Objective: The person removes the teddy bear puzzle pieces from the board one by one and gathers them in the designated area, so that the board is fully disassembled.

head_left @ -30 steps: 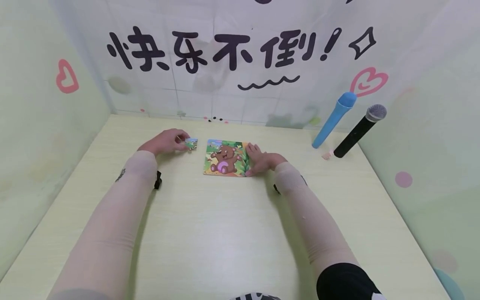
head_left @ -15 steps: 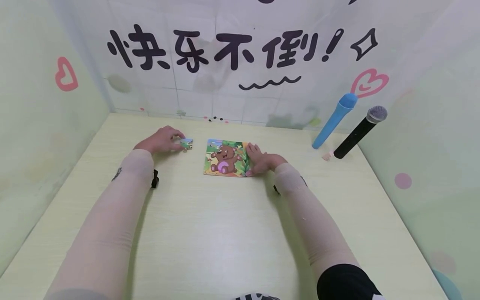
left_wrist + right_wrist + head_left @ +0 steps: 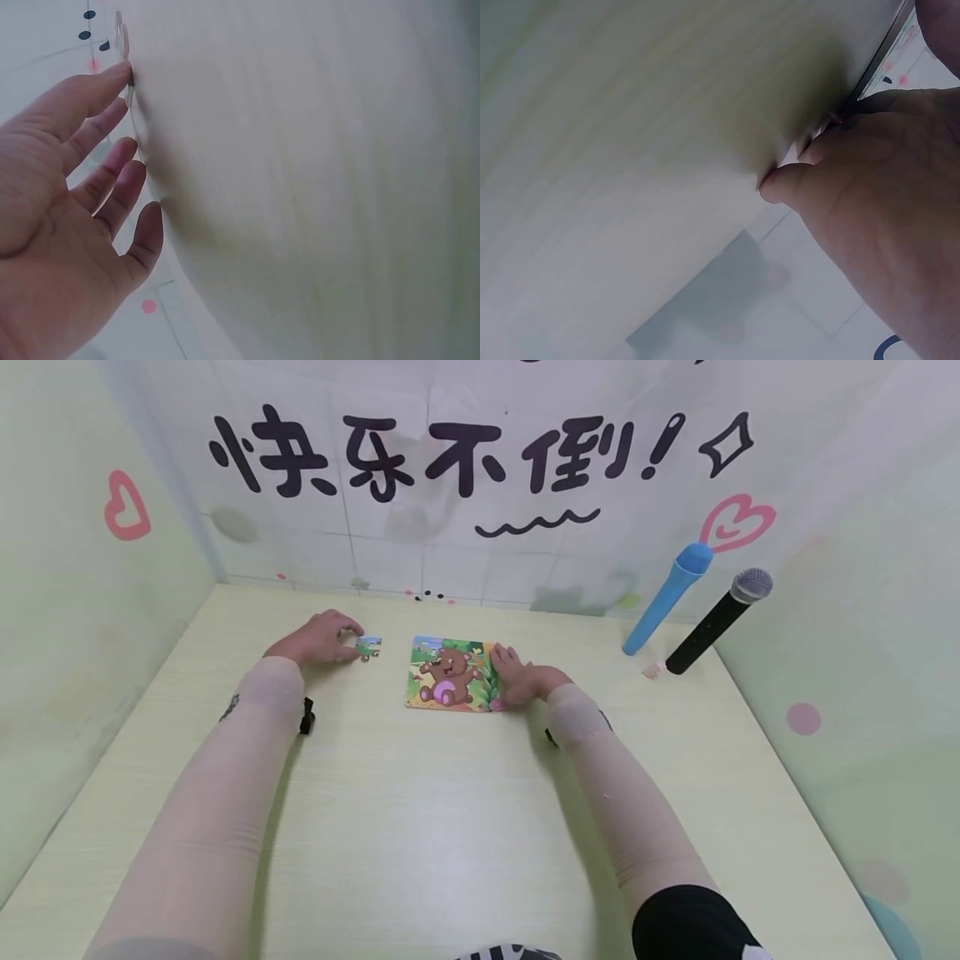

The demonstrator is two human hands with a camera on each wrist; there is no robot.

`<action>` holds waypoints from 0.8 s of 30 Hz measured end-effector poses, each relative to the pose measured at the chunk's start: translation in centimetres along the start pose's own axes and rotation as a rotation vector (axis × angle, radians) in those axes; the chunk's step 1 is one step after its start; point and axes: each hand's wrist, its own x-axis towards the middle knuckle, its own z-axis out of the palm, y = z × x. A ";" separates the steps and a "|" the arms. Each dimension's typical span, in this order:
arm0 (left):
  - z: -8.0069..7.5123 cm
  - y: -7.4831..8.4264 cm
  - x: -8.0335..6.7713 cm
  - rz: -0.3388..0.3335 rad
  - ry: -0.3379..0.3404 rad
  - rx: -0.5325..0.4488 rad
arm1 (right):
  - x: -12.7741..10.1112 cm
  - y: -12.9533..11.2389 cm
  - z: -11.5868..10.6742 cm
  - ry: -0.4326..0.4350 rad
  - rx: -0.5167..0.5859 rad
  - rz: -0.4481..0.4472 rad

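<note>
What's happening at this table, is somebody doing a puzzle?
Yes. A person sits at a pale wooden table with a small bear jigsaw puzzle in front of them. Their right hand rests on the puzzle's right edge, steadying it. Their left hand touches a single loose puzzle piece lying on the table, apart from the puzzle on its left. A blue microphone and a black microphone lean against the wall at the far right, untouched.
</note>
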 end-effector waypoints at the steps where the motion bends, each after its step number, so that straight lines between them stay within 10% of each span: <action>1: 0.0 0.0 -0.1 -0.003 0.000 0.000 | 0.0 0.0 0.0 -0.001 0.000 0.001; 24: 0.2 -0.3 0.0 0.009 0.013 0.018 | -0.1 -0.2 0.0 0.010 0.005 0.006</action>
